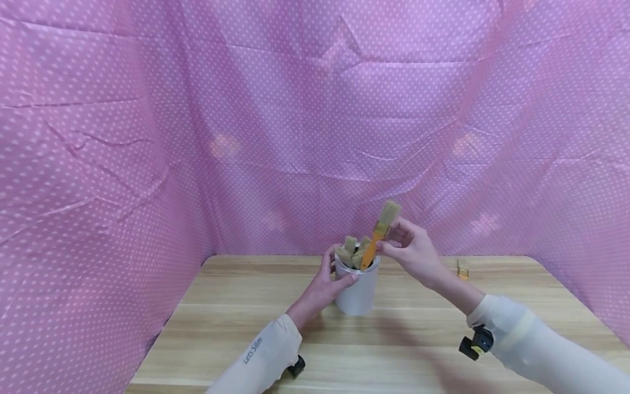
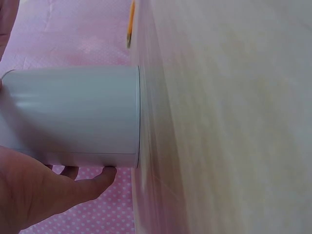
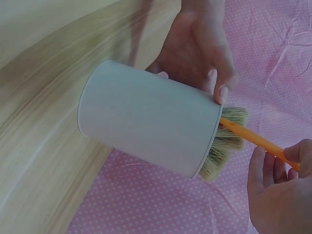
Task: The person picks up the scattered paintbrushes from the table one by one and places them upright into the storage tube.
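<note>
A pale grey-white can (image 1: 355,295) stands upright on the table, with several paintbrushes (image 1: 348,253) in it, bristles up. My left hand (image 1: 322,287) grips the can from its left side, thumb at the rim. My right hand (image 1: 413,251) pinches a paintbrush (image 1: 372,247) with an orange handle, bristles up and leaning right. The handle's lower end is at the can's mouth. In the right wrist view the orange handle (image 3: 258,140) reaches the rim beside the other bristles. The left wrist view shows the can wall (image 2: 78,117) with left fingers (image 2: 95,185) along it.
Another orange-handled brush (image 1: 462,271) lies on the table to the right, partly hidden behind the right forearm. The wooden table (image 1: 236,306) is backed by pink dotted cloth (image 1: 315,137) on its far side and both flanks.
</note>
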`<state>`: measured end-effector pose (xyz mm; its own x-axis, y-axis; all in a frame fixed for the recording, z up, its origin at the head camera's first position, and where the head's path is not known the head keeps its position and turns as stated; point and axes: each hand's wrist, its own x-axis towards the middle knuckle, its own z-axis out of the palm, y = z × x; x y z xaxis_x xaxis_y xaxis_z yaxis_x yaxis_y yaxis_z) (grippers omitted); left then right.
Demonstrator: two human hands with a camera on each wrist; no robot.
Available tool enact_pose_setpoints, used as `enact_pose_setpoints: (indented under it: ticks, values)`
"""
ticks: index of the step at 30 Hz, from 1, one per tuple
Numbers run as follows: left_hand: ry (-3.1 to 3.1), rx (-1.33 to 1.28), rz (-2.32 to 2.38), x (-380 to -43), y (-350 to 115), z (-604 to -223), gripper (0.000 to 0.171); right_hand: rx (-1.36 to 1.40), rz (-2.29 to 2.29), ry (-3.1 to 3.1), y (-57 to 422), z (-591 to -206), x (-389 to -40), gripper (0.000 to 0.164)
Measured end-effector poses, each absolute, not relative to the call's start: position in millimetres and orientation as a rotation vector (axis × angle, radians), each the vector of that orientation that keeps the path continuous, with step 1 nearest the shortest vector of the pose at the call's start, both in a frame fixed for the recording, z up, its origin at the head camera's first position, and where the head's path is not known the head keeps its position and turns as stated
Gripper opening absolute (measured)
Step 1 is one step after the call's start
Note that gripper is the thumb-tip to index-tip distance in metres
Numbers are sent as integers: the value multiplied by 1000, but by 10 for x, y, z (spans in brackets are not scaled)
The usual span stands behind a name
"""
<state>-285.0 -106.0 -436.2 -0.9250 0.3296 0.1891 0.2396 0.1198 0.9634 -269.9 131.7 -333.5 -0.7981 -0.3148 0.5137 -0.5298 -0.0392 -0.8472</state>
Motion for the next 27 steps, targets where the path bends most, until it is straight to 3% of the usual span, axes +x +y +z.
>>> enact_pose_setpoints:
  ticks: [27]
  values:
    - [2323, 607, 1959, -2816, -1043, -4350, 85, 899, 1550, -2198, 1284, -3697, -2742, 23]
